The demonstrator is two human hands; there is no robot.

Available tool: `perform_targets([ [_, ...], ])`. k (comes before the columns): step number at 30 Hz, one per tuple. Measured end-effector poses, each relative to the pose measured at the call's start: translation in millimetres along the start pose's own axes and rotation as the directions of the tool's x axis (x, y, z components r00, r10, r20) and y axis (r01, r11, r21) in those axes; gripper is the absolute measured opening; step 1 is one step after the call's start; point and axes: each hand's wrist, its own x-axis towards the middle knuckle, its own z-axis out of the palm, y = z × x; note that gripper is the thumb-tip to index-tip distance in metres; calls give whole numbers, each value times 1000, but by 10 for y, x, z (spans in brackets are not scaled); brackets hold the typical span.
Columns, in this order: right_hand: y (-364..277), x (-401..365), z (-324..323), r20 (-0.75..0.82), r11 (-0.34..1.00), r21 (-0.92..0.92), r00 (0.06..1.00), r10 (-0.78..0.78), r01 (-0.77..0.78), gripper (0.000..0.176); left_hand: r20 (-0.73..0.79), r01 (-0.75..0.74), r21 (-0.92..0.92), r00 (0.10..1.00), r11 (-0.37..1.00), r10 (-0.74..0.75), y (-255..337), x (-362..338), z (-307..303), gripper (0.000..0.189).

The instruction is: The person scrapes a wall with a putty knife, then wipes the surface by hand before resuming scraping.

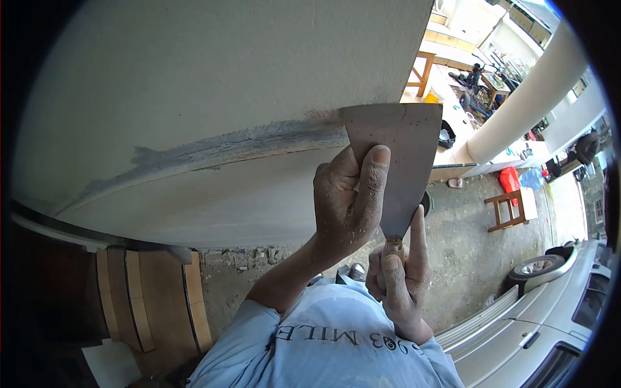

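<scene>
A wide putty knife (404, 161) stands upright in front of me, its broad blade edge at the top. My right hand (402, 284) is wrapped around its short handle, with the index finger stretched up along the blade. Dust coats my left hand (352, 197), which is closed at the left side of the blade. Its thumb lies on the blade face; how the other fingers meet the metal is partly hidden. Behind the blade, a rough grey band of filler (239, 145) runs across the pale wall (259, 64).
Tiled steps (158, 297) lie low on the left. A wooden stool (511, 210), a red bag (510, 178) and a water bottle (533, 178) stand on the right. A silver vehicle (517, 330) is at lower right. A round white column (530, 90) rises beyond the blade.
</scene>
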Motion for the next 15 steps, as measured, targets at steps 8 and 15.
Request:
perform_targets([
  [8,-36,16,19,6,999,-31,1000,-7,7,55,-4,19,-22,1000,1000,-19,50,21,14,20],
  [15,-56,26,28,7,1000,2,1000,28,-28,57,-36,89,-84,995,992,-93,88,-21,47,20],
])
